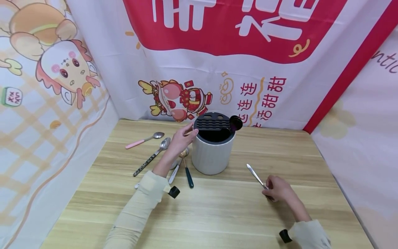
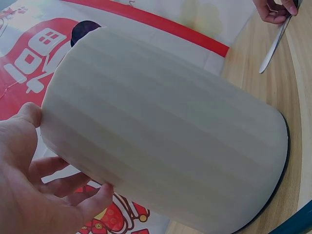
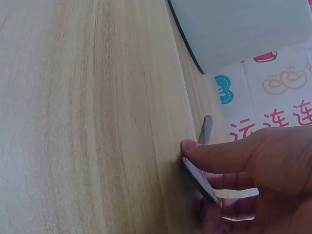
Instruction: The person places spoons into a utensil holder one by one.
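Note:
A white ribbed utensil holder [image 1: 212,157] with a black slotted top [image 1: 212,123] stands upright on the table. My left hand [image 1: 181,140] grips its upper left edge, thumb at the rim and fingers against the side in the left wrist view. A dark rounded utensil head [image 1: 236,122] sticks out at the holder's right rim. To the right of the holder, my right hand [image 1: 278,188] pinches a slim silver utensil [image 1: 255,175] low over the table. Its narrow end points toward the holder; the fingers partly cover the other end, so its kind is unclear.
Left of the holder lie a pink-handled spoon [image 1: 144,140], a spoon with a dark patterned handle [image 1: 152,157], a green-handled utensil [image 1: 188,174] and a white-handled one [image 1: 174,173], partly behind the left arm. Printed cloth [image 1: 214,79] hangs behind the wooden table [image 1: 217,214].

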`<state>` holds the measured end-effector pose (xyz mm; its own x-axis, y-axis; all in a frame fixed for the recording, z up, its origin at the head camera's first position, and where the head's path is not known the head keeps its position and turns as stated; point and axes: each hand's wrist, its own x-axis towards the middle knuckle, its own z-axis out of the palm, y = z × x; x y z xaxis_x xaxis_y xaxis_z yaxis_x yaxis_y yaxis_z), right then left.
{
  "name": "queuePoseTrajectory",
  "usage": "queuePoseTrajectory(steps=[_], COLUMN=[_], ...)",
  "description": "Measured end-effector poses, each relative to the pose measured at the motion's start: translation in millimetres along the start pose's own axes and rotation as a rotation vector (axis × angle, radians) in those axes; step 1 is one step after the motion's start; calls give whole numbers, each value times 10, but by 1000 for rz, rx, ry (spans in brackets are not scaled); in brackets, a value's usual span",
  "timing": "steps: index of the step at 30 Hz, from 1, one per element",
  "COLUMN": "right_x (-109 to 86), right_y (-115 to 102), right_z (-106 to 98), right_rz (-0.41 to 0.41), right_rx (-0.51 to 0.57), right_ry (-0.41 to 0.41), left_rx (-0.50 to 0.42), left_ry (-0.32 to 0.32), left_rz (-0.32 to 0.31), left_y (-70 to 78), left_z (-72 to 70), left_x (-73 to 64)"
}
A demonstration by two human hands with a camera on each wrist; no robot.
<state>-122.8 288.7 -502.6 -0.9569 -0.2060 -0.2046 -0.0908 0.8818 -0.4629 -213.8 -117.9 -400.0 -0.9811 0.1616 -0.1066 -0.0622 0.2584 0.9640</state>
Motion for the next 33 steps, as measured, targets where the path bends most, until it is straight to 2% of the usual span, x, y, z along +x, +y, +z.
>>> queuePoseTrajectory(steps=[6, 10, 15, 22, 29, 33], right_x=[-17, -21, -44, -97, -124, -115], right_y=[11, 7, 18, 27, -33, -68], right_z=[-29, -39, -70, -161, -281, -349], right_rz=[-13, 37, 35, 33, 13, 14], right_rx=[11, 24, 44, 294, 337, 398], right_ry=[-30, -57, 6, 75, 160, 199], left_rx=[5, -1, -8, -9, 1, 0], left_ry=[-4, -3, -8, -14, -8, 0], left_rz=[5, 5, 3, 8, 3, 3], left_y=[-20, -13, 1, 16, 23, 16], left_z=[-4, -2, -4, -9, -4, -2], left_x=[11, -1, -6, -14, -15, -15])
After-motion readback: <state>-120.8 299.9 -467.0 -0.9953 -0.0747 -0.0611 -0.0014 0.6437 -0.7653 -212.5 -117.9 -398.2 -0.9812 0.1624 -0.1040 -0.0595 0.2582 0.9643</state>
